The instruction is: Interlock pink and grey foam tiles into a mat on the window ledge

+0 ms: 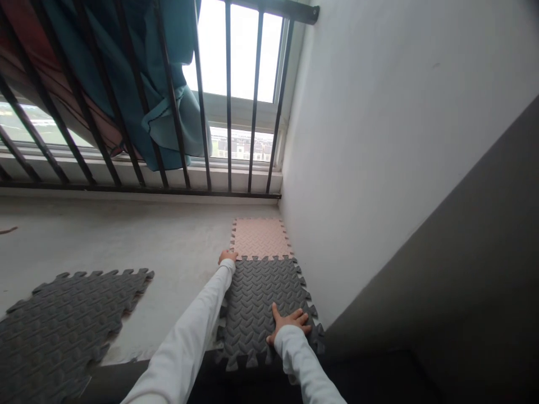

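A grey interlocking foam mat tile [256,292] with a ridged top lies against the wall, its near edge at the front edge of the ledge. Beyond it is a pink foam mat tile [260,237], touching it along a toothed seam. My left hand [228,257] is at the left end of that seam, fingers bent around the grey tile's corner and partly hidden. Flat on the near right part of the grey tile rests my right hand [289,324], its fingers spread.
Another grey foam mat [63,331] lies to the left on the pale ledge [177,235]. A black metal railing [229,112] crosses the window side, with blue and reddish cloth [168,112] behind it. The white wall [362,140] bounds the right side. Below the ledge's front edge it is dark.
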Demonstrator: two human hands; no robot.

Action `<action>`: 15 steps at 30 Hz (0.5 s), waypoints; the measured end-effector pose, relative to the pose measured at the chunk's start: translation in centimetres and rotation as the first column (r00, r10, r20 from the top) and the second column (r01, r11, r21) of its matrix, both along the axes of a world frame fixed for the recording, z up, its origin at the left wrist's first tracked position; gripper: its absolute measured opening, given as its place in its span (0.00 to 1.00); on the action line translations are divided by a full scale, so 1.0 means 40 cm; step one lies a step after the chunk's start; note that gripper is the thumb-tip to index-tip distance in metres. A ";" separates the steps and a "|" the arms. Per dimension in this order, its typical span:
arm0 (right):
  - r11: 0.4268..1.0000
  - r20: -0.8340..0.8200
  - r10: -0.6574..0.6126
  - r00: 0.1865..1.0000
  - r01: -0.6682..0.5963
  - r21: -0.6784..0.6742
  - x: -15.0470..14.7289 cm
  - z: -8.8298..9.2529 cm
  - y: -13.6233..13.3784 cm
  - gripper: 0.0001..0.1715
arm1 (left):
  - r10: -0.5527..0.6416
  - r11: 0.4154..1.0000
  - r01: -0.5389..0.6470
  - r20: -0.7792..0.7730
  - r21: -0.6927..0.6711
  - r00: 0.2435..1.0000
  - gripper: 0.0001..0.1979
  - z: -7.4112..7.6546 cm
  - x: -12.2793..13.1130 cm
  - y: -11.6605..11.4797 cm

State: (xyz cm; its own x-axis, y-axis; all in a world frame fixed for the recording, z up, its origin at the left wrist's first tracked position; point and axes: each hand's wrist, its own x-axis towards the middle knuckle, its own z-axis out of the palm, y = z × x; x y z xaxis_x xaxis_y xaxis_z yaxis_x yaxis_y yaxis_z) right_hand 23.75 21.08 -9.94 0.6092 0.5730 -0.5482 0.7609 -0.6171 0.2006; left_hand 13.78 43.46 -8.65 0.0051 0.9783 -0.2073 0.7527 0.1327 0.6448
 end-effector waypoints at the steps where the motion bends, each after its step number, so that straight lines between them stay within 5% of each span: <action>1: 1.000 0.002 -0.003 1.000 0.003 -0.001 0.000 -0.002 0.001 0.60 | 0.046 0.999 -0.046 0.056 -0.007 0.997 0.18 0.010 -0.003 0.011; 6: 1.000 -0.043 -0.020 0.999 0.020 -0.011 0.000 0.002 0.004 0.61 | 0.156 0.987 -0.156 0.378 -0.031 0.913 0.11 0.111 0.027 0.063; 11: 1.000 -0.066 -0.013 0.998 0.014 0.011 0.000 0.015 0.002 0.60 | 0.121 0.986 -0.165 0.678 0.001 0.725 0.14 0.298 0.086 0.120; 15: 1.000 -0.064 -0.021 0.998 0.021 0.010 -0.002 0.025 0.002 0.61 | 0.115 0.963 -0.263 0.781 0.064 0.613 0.14 0.428 -0.003 0.144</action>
